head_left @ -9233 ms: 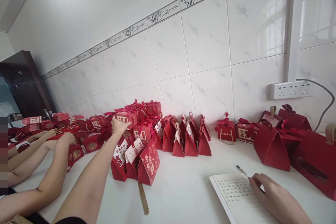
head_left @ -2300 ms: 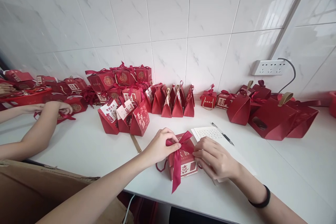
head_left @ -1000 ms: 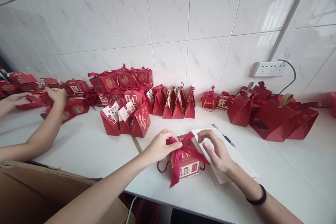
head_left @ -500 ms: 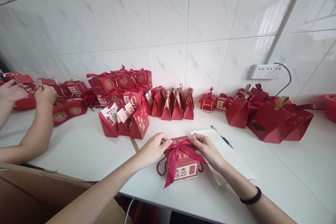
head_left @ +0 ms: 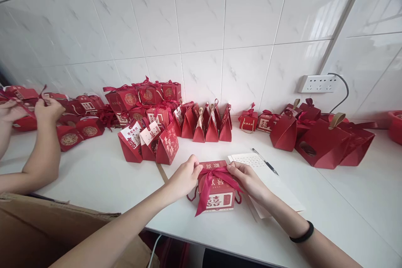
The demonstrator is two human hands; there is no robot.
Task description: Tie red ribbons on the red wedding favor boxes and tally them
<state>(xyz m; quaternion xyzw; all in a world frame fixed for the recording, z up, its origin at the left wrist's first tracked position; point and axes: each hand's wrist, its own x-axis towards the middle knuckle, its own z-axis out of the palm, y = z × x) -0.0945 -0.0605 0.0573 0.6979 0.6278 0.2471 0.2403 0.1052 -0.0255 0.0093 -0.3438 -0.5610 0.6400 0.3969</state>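
In front of me on the white table sits a red gift box [head_left: 220,202] with a white-framed character panel on its near side and dark red rope handles at both sides. A crimson ribbon [head_left: 205,192] is tied across its top, its two tails hanging down the front. My left hand [head_left: 185,176] pinches the ribbon at the left of the knot. On the other side, my right hand [head_left: 246,178] pinches the ribbon between thumb and finger. Its forearm wears a black band [head_left: 303,233].
A pen [head_left: 265,162] lies on white paper [head_left: 282,197] at the right. Several red boxes [head_left: 149,148] stand behind, with larger ones [head_left: 323,142] at right. At far left another person's hands [head_left: 47,109] hold a ribbon. A cardboard box [head_left: 56,226] is at lower left.
Both my hands keep their pinch on the ribbon, and the bow's middle looks pulled flatter and tighter. At far left, the other person's hands now stretch a ribbon.
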